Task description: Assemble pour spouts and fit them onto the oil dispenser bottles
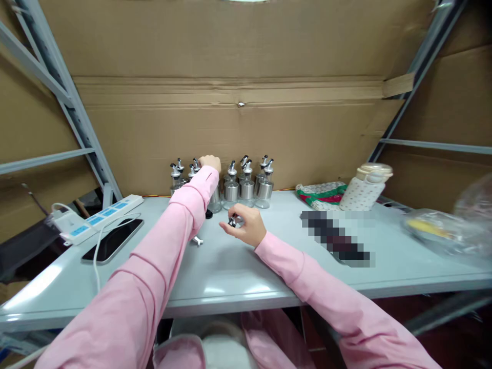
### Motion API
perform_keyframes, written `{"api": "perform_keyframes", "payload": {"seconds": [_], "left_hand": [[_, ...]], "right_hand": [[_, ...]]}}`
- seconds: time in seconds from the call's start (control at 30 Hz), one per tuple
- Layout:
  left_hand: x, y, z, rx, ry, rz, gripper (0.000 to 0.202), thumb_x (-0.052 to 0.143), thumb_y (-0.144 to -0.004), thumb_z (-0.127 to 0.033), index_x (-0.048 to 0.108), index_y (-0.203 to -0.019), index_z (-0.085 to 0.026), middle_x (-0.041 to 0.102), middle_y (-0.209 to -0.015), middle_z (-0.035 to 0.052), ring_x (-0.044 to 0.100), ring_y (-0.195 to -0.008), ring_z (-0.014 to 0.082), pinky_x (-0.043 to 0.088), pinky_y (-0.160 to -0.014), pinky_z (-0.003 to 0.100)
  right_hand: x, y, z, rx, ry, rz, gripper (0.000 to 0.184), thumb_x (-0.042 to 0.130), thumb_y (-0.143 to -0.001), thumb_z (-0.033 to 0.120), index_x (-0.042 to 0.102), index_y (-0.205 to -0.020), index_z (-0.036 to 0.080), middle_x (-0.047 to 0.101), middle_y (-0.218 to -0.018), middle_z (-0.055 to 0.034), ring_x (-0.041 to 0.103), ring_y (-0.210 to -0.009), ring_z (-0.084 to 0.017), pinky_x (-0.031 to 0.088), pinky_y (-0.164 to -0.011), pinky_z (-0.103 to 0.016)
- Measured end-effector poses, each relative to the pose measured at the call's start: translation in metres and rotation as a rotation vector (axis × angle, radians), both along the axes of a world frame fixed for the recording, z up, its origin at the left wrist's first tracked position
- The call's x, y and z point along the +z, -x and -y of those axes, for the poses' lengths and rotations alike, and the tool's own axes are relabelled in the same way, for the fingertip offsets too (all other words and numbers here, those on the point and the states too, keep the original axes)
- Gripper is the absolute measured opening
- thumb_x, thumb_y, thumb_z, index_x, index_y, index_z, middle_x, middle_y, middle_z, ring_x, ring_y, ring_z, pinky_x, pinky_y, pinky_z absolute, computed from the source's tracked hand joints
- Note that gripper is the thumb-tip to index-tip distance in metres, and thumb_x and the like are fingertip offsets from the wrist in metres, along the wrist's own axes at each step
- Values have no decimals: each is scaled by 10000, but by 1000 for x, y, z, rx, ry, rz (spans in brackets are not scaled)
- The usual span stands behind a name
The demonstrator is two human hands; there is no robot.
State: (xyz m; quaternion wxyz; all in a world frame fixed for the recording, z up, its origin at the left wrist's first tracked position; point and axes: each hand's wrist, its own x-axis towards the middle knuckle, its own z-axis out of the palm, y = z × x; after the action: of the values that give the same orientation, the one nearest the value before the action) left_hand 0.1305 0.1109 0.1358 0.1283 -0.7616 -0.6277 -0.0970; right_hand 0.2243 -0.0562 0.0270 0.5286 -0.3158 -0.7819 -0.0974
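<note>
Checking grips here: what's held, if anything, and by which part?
Right hand: a small black-and-silver piece, pinched; exact part unclear. Left hand: grasp hidden, cannot tell.

I record my left hand (210,163) at the metal-banded glass bottles (246,189), its grip hidden from me. My right hand (246,224) pinches a small dark part (232,222) above the pale table (246,274). I note a phone (114,242) lying beside the power strip (100,220).
</note>
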Motion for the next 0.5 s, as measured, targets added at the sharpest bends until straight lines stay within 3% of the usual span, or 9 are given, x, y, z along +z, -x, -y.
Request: {"api": "perform_keyframes", "payload": {"seconds": [0.1,0.27,0.4,0.5], "left_hand": [[-1,0,1,-31,-54,-29,297,463,-769,-128,628,-1014,-93,610,-1077,187,553,-1034,279,334,-905,455],[11,1,14,-119,-258,16,290,463,-804,-202,567,-1035,-60,569,-1093,198,493,-1078,315,261,-944,506],[35,17,17,-263,-543,338,277,432,-865,-261,467,-1081,-92,484,-1159,193,447,-1124,322,315,-919,501],[46,35,23,-543,-712,724,248,402,-892,-379,435,-1026,-173,502,-1075,116,506,-1058,250,357,-911,442]], "right_hand": [[0,-1,-3,3,-37,-5,326,581,-743,501,539,-736,178,554,-650,-3,489,-515,-80,395,-519,-197],[3,-2,-3,-56,-120,-179,226,487,-840,405,517,-881,185,527,-793,-40,524,-692,-129,445,-613,-246],[4,-3,-4,-197,-209,-395,278,386,-878,299,430,-1128,187,451,-1025,-103,470,-1005,-197,443,-827,-383],[3,-3,-10,-175,-171,-419,383,350,-888,251,320,-1269,226,441,-1110,-113,480,-1026,-193,443,-850,-408]]}}
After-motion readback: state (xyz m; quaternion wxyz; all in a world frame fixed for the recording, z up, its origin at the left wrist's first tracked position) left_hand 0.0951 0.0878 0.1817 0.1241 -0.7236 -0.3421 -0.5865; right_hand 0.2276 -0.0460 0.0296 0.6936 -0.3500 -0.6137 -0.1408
